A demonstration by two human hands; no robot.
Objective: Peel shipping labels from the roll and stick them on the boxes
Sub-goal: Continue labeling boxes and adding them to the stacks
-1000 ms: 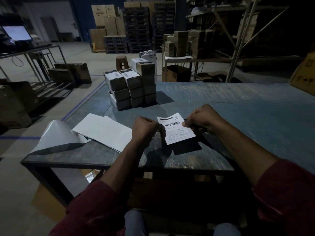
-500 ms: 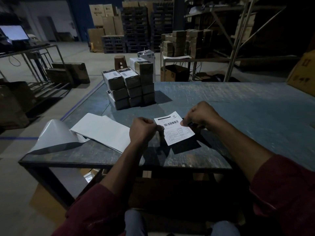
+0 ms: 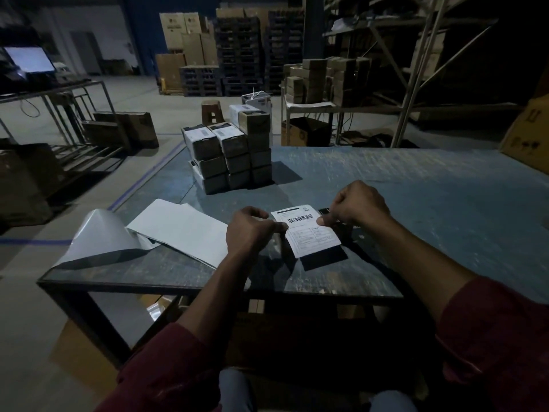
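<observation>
A white shipping label (image 3: pixel 309 231) with a barcode is held just above the blue table (image 3: pixel 430 203). My left hand (image 3: pixel 252 230) pinches its left edge with curled fingers. My right hand (image 3: pixel 356 208) pinches its upper right edge. A stack of small brown boxes (image 3: pixel 230 157) stands at the table's far left, and several of the top ones carry white labels. The label roll itself is not visible.
White backing sheets (image 3: pixel 178 230) lie left of my hands, one curling over the table's left edge (image 3: pixel 98 236). A large carton (image 3: pixel 528 138) sits at the far right corner. Shelving with more boxes (image 3: pixel 326 78) and pallets (image 3: pixel 237 49) stand behind.
Both hands keep hold of the label in the same spot. The view has shifted only slightly.
</observation>
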